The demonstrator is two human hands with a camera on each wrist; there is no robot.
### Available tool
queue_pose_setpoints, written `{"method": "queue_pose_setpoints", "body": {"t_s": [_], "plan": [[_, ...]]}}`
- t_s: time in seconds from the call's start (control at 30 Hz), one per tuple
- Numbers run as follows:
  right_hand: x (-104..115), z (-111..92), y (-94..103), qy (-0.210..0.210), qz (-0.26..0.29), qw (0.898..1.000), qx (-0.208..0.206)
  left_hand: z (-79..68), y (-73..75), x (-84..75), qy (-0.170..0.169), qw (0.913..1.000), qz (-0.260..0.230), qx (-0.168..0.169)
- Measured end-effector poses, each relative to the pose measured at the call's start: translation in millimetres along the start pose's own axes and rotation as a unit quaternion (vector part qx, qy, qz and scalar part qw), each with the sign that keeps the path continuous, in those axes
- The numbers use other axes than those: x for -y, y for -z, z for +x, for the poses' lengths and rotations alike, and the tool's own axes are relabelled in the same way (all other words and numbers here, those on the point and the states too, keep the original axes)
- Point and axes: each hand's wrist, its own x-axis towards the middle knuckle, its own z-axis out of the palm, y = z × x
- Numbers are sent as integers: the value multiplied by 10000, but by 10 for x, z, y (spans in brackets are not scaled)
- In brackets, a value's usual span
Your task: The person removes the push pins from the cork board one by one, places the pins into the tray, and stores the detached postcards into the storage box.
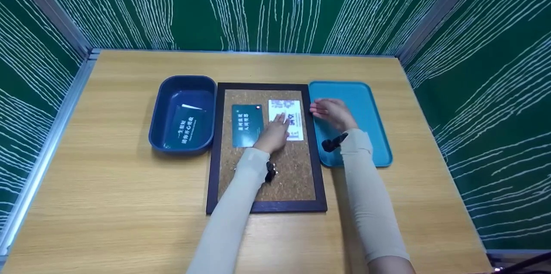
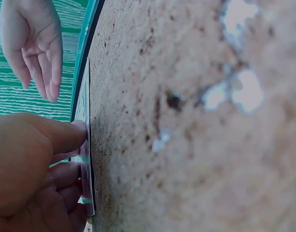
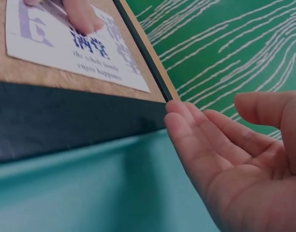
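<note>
A framed cork board (image 1: 297, 175) lies on the table with two cards on its cork. My left hand (image 1: 273, 135) rests on the white card (image 1: 295, 132) with purple print, at the board's upper right; in the left wrist view the fingertips (image 2: 79, 129) press against the card's face. Left of that hand is a green card (image 1: 247, 125) with white writing. My right hand (image 1: 333, 113) hovers over the light blue tray (image 1: 366, 93) beside the board's right edge. Its fingers (image 3: 184, 137) reach toward the frame, and nothing is in its palm.
A dark blue bin (image 1: 159, 114) stands left of the board, holding another green card (image 1: 186, 125) with white writing. Small shiny pieces (image 1: 275, 168) lie on the cork near the left wrist. Green walls with white lines (image 1: 275, 7) enclose the table.
</note>
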Motion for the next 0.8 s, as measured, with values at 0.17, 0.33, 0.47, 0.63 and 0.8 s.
{"method": "queue_pose_setpoints", "body": {"t_s": [0.17,0.33,0.47,0.63,0.8], "plan": [[-27,40,-108,-56,-159,9998,39,6,-2,-2,-15,10000,50,-40],[-38,70,-189,-105,-203,9997,97,17,2,6,-29,10000,33,3],[-41,83,-230,-82,-271,9993,263,19,9,13,-2,10000,14,93],[-46,82,-263,-61,-383,9990,243,18,7,7,-29,9999,78,75],[-44,80,-282,-55,-410,9989,229,11,11,0,-24,9999,131,82]]}}
